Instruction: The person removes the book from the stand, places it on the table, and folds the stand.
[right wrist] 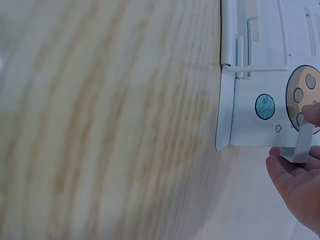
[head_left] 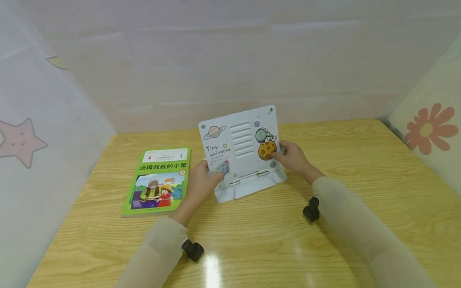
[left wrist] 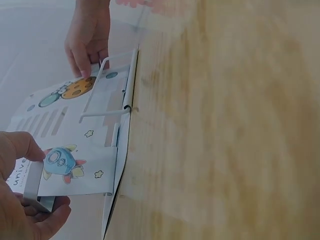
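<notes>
A white book stand (head_left: 243, 139) printed with planets, an astronaut and the words "Tiny universe" stands tilted back on the wooden table. My left hand (head_left: 203, 180) grips its left edge, thumb over the rocket picture on the front and fingers behind, as the left wrist view also shows. On the opposite edge my right hand (head_left: 294, 158) pinches the side, its thumb beside the orange moon. A metal side clip (right wrist: 301, 142) lies between thumb and fingers in the right wrist view. Across the stand's bottom ledge runs a white wire page holder (head_left: 254, 184).
A green picture book (head_left: 157, 181) with Chinese lettering lies flat on the wooden table (head_left: 251, 247), left of the stand. Pale cloth walls (head_left: 230, 65) rise behind and at both sides, with a pink star and a red flower printed on them.
</notes>
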{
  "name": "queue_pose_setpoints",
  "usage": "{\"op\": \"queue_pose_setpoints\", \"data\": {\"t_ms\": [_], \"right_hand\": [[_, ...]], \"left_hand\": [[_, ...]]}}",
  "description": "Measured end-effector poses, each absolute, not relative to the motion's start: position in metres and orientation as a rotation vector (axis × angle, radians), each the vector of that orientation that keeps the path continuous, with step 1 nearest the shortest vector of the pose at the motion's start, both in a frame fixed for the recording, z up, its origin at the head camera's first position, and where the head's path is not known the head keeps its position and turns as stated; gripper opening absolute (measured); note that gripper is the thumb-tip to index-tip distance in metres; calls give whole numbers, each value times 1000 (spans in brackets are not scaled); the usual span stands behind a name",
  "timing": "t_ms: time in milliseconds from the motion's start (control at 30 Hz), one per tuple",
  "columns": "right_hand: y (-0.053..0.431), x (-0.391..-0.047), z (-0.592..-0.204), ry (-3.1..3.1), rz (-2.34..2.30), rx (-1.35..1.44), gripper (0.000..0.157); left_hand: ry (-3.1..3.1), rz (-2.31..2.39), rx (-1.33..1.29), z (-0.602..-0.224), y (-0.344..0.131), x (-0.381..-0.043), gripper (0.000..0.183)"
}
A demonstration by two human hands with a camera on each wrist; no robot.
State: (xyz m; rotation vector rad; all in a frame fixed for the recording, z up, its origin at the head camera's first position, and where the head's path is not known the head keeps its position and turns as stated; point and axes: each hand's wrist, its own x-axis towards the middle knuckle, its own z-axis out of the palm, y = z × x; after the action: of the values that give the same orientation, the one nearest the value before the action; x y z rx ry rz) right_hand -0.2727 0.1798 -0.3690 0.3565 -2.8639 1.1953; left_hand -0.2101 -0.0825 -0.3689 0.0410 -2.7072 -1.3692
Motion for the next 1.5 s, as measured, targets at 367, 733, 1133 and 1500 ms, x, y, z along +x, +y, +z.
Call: {"op": "queue_pose_setpoints", "data": {"t_ms": [367, 733, 1133, 1500], "right_hand": [[176, -283, -367, -2862, 1261, 327, 48], [173, -296, -368, -2876, 1235, 336, 48], [163, -306, -364, -2888, 1266, 304, 48], [148, -310, -359, -2878, 1251, 254, 50]], "left_hand": [[-2634, -1428, 102, -370, -70, -191, 30], [-2605, -1389, 88, -371, -64, -180, 29], [-2543, -1394, -123, -370, -64, -170, 15], [-2475, -1435, -300, -371, -64, -166, 20]]}}
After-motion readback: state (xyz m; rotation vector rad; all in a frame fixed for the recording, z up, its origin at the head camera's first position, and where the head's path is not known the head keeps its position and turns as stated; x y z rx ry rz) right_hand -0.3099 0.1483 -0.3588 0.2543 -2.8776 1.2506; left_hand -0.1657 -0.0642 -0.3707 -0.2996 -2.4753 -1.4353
